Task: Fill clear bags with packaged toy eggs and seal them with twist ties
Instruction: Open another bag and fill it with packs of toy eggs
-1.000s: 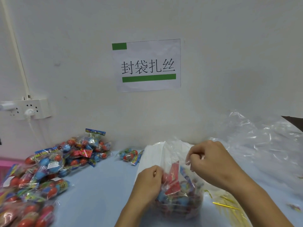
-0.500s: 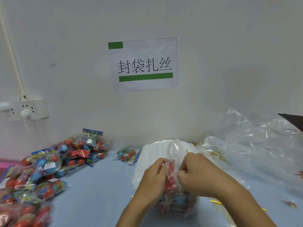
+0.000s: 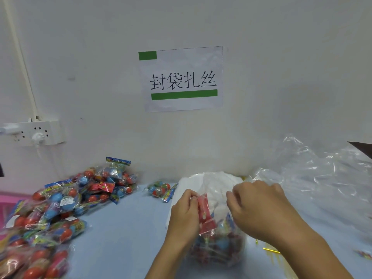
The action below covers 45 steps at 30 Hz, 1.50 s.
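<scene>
Bag neck stands upright between both hands.
Left hand [image 3: 184,213] pinches the bag [image 3: 219,238] at nine o'clock; right hand [image 3: 259,208], at three, looks curled on plastic, possibly holding a tie.

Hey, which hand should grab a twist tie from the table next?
Right. The yellow twist ties lie on the table just under the right hand, which only rests on the filled bag. The left hand pinches the bag's neck on the far side.
</scene>
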Motion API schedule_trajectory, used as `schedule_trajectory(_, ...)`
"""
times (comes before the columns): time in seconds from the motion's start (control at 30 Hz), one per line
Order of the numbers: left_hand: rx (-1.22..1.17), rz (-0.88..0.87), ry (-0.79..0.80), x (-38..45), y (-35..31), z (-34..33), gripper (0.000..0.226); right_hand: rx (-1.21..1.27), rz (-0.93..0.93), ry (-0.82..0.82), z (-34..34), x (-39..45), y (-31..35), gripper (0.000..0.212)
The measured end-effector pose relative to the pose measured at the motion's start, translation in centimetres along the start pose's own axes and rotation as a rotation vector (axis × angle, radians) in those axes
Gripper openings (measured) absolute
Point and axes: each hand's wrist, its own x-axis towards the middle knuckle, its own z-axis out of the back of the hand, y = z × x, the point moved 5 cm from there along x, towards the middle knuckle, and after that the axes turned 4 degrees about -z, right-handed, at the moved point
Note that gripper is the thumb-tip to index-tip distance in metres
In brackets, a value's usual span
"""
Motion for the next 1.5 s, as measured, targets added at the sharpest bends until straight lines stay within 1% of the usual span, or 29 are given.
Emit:
schedule_trajectory(0.1, 0.045, -0.045, -0.020, 0.1, -0.2, 0.1, 0.028, -0.084, -0.059, 0.148, -1.2, -0.3, 0.1, 0.053)
schedule_trajectory(0.2, 0.067, -0.069, -0.008, 0.0, -0.2, 0.0, 0.029, -0.092, -0.147, 0.291, -2.3, -0.6, -0.1, 0.053)
schedule_trajectory(0.5, 0.156, -0.125, 0.003, 0.2, 0.1, -0.1, 0.029, -0.154, -0.191, 0.357, -1.8, -0.8, -0.3, 0.021)
schedule_trajectory(0.53, 0.161, -0.130, -0.003, 0.2, 0.1, -0.1, 0.029, -0.161, -0.187, 0.377, -1.9, -0.8, -0.3, 0.022)
schedule_trajectory(0.6, 0.165, -0.139, -0.021, 0.2, 0.1, 0.0, 0.029, -0.147, -0.175, 0.415, -2.1, -0.8, -0.3, 0.030)
schedule_trajectory(0.7, 0.159, -0.132, -0.040, 0.3, 0.1, 0.1, 0.030, -0.106, -0.142, 0.410, -2.3, -0.7, -0.3, 0.039)
schedule_trajectory(0.83, 0.142, -0.110, -0.063, 0.3, 0.2, 0.3, 0.031, 0.007, -0.089, 0.320, -2.3, -0.1, -0.5, 0.036)
schedule_trajectory(0.97, 0.052, -0.083, -0.101, 0.5, 0.2, 0.7, 0.033, 0.262, -0.091, 0.227, -1.6, 0.7, -1.2, 0.038)
schedule_trajectory(1.07, -0.011, -0.051, -0.113, 0.5, 0.3, 0.7, 0.033, 0.407, -0.112, 0.116, -0.4, 1.3, -2.2, 0.038)
schedule_trajectory(1.17, -0.033, -0.046, -0.122, 0.5, 0.4, 0.8, 0.033, 0.542, -0.098, 0.058, 0.3, 1.5, -2.9, 0.048)
schedule_trajectory(1.23, -0.025, -0.057, -0.127, 0.6, 0.3, 0.8, 0.033, 0.593, -0.080, 0.082, 0.4, 1.4, -2.8, 0.059)
schedule_trajectory(1.33, -0.019, -0.071, -0.129, 0.4, 0.1, 0.8, 0.033, 0.594, -0.055, 0.211, -0.1, 1.3, -2.3, 0.070)
schedule_trajectory(1.4, -0.013, -0.074, -0.128, 0.4, 0.0, 0.7, 0.033, 0.541, -0.074, 0.281, -0.7, 1.1, -2.3, 0.073)
schedule_trajectory(1.5, 0.016, -0.086, -0.121, 0.3, -0.1, 0.6, 0.034, 0.375, -0.118, 0.323, -1.2, 0.7, -2.6, 0.074)
